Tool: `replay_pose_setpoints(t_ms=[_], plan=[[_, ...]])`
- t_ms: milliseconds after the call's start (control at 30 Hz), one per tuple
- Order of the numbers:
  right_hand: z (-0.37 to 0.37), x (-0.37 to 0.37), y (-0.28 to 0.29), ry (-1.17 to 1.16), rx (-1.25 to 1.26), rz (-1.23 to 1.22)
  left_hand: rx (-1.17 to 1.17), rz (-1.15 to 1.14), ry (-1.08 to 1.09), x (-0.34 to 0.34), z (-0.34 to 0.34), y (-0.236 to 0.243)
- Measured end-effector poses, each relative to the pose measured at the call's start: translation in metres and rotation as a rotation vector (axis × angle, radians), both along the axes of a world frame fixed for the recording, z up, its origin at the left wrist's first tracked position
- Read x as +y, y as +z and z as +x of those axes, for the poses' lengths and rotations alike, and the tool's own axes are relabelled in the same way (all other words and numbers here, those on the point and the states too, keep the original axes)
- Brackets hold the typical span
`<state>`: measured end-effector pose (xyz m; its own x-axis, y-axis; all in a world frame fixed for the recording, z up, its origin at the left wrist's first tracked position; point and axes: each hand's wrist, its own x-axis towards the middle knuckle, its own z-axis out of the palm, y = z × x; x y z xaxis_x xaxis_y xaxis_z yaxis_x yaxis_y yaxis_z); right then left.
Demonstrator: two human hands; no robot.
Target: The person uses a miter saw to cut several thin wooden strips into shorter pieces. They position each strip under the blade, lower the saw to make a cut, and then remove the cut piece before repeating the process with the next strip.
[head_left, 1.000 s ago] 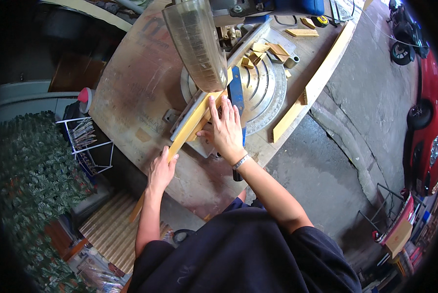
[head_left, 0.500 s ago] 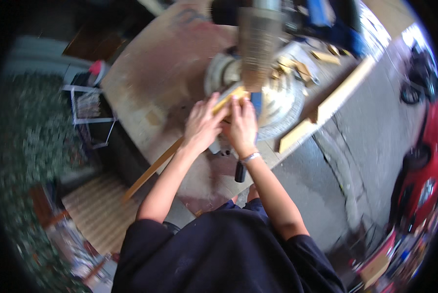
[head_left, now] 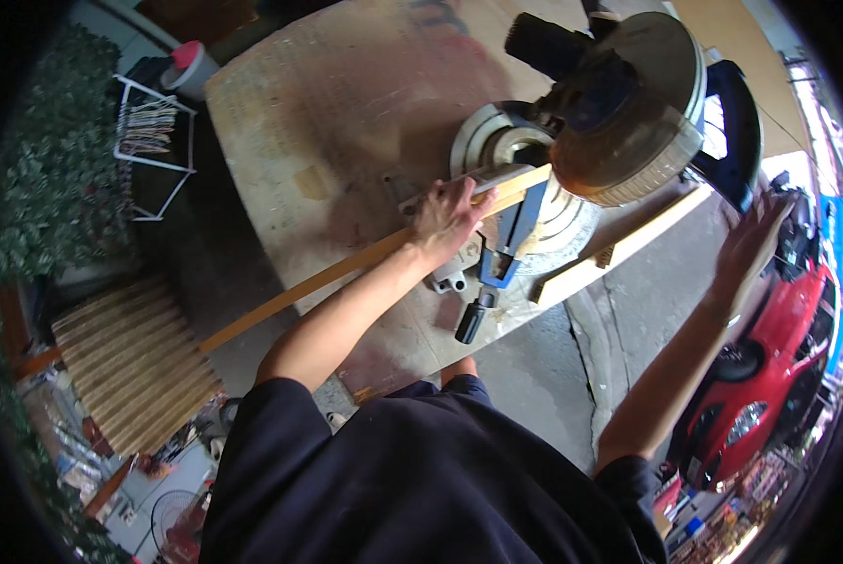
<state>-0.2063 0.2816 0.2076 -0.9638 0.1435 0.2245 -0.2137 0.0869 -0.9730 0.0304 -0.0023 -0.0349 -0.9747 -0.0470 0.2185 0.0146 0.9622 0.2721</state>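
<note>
My left hand [head_left: 445, 222] grips a long yellow wooden strip [head_left: 337, 274] against the fence of a mitre saw. The strip runs from under the raised blade guard [head_left: 628, 150] down-left beyond the table edge. On the round turntable [head_left: 567, 226], a blue centre plate [head_left: 511, 235] reaches toward a black adjustment grip [head_left: 470, 321]. My right hand [head_left: 750, 240] is out at the right, just below the saw's black handle [head_left: 732, 141], fingers stretched out; whether it touches the handle is unclear. A pale wooden board [head_left: 656, 226] lies along the table's right edge.
The worn table [head_left: 327, 113] carries the saw. At the left stand a white rack [head_left: 121, 127], a bucket [head_left: 191, 80], artificial greenery [head_left: 36, 160] and a corrugated panel [head_left: 125, 362]. A red car [head_left: 760, 376] and a motorbike [head_left: 788, 244] are on the right, on concrete floor [head_left: 544, 376].
My left hand has moved up along the strip to the saw. My right hand has left the strip and swung right and up. The view has turned, putting the saw further right.
</note>
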Motion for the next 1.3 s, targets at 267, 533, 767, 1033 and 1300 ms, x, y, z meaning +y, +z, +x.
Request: replay_pose_setpoints(t_ms=[267,533,767,1033,1300], plan=[[-0.132,-0.088,0.098,0.407,-0.507,0.620,-0.050,-0.137,-0.026,-0.001,-0.005,-0.008],[-0.134,-0.043,0.091,0.501,-0.474,0.561,-0.189,0.036,0.028,0.002,-0.004,-0.001],[-0.006,-0.029,0.063,0.165,-0.269,0.448,-0.048,-0.107,-0.007,0.004,-0.001,0.013],[0.079,-0.054,0.025,-0.119,-0.275,0.380,0.218,-0.037,0.091,0.003,0.003,0.000],[0.104,-0.067,0.013,-0.056,-0.285,0.276,0.100,-0.100,0.036,0.003,0.003,0.006]])
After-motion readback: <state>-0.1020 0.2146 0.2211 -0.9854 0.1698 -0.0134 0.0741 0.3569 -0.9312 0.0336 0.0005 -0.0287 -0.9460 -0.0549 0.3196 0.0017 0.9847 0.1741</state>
